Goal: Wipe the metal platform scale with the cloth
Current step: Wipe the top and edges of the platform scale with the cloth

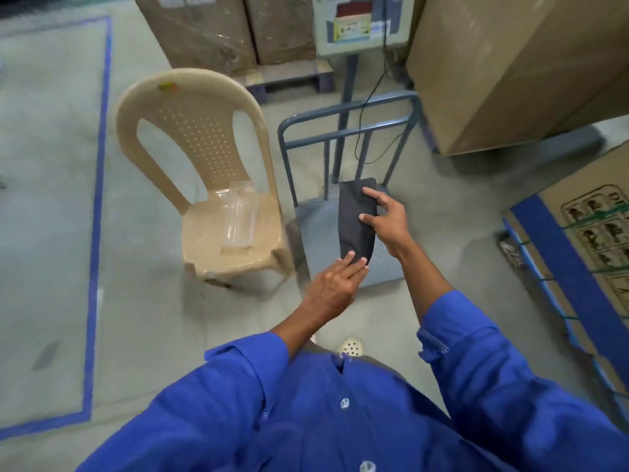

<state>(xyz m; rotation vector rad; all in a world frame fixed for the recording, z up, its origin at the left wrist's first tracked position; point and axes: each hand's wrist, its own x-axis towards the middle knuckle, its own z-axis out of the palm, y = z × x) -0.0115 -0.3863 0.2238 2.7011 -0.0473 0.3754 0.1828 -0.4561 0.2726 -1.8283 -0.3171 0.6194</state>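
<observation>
A folded dark grey cloth (355,218) is held in the air above the metal platform scale (320,240), which sits on the floor with a blue-grey rail frame (340,134) at its back. My right hand (386,219) grips the cloth's right edge, thumb and index finger lying over its top face. My left hand (335,284) holds the cloth's near end, with straight fingers lying on top of it. The scale's display head (354,25) stands on a post behind the rail.
A beige plastic chair (211,185) with a clear plastic package (238,216) on its seat stands just left of the scale. Large cardboard boxes (510,69) crowd the right and back. A blue floor line (97,206) runs along the left.
</observation>
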